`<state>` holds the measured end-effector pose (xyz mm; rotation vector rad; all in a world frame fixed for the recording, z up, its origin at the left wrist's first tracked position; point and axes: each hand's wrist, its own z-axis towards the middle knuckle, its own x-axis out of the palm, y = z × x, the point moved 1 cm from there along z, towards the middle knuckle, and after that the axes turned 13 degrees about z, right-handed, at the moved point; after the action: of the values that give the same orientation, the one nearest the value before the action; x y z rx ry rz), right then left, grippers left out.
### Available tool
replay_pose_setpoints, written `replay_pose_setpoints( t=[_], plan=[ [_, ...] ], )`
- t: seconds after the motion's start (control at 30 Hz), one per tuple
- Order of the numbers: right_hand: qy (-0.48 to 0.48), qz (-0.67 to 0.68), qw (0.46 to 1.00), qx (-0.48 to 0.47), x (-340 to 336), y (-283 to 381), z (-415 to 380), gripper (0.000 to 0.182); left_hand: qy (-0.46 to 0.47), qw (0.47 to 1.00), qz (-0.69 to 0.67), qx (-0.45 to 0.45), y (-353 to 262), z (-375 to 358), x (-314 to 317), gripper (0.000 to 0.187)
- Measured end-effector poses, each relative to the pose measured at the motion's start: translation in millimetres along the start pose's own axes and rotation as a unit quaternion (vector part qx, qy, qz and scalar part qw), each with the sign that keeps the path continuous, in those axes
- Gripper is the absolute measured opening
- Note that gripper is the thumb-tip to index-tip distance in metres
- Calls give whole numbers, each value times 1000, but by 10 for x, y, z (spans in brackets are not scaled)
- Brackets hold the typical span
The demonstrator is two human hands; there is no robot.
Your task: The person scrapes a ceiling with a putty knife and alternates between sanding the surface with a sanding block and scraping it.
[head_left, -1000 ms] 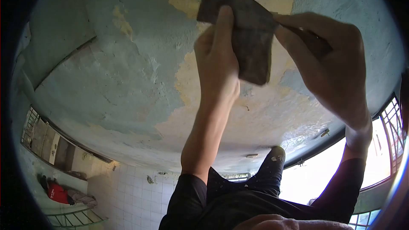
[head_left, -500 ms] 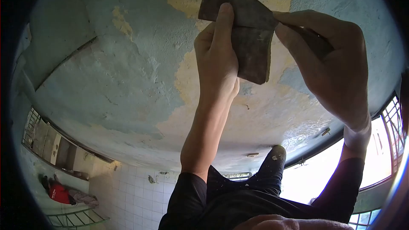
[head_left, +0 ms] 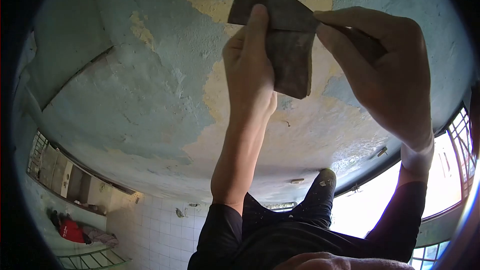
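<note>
A dark grey sheet that looks like sandpaper (head_left: 286, 57), creased across its middle, is held up between my hands in the head view. Its right edge shows a thin, paler strip. My left hand (head_left: 250, 60) grips the sheet from the left, thumb pressed flat on its face and the other fingers hidden behind. At the sheet's right edge, level with the crease, my right hand (head_left: 387, 65) pinches it between thumb and forefinger. The remaining fingers of that hand curl back toward the palm.
Behind the sheet spreads a blue-green painted wall (head_left: 145, 80) with flaked yellowish patches. White tiles (head_left: 162, 225) show low down. A red cloth item (head_left: 71, 231) lies at the lower left near green metal bars (head_left: 95, 259). A bright barred window (head_left: 457, 130) is on the right.
Both hands and the sheet have shifted slightly left in the view. The grip of each hand looks the same.
</note>
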<state>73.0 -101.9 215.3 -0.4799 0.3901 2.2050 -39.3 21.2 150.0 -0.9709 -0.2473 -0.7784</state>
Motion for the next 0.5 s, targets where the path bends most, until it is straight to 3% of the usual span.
replay_pose_setpoints(
  t=[0.17,0.27,0.4,0.47,0.5],
  plan=[
    [-3,-17,1000,-4,31,-5,-28,16,41,998,-24,34,28,114,-69,27],
    [-4,-40,999,-35,-1,-49,0,15,4,1000,12,-1,11,76,-36,27],
    [-13,-41,998,-39,71,-50,-31,16,40,999,-21,18,-29,168,-38,25],
    [-9,-37,998,-42,64,23,-141,21,56,998,16,-22,-25,128,-30,25],
    [-29,-21,999,-6,97,59,-217,24,52,996,72,-15,6,124,-32,40]
  ],
)
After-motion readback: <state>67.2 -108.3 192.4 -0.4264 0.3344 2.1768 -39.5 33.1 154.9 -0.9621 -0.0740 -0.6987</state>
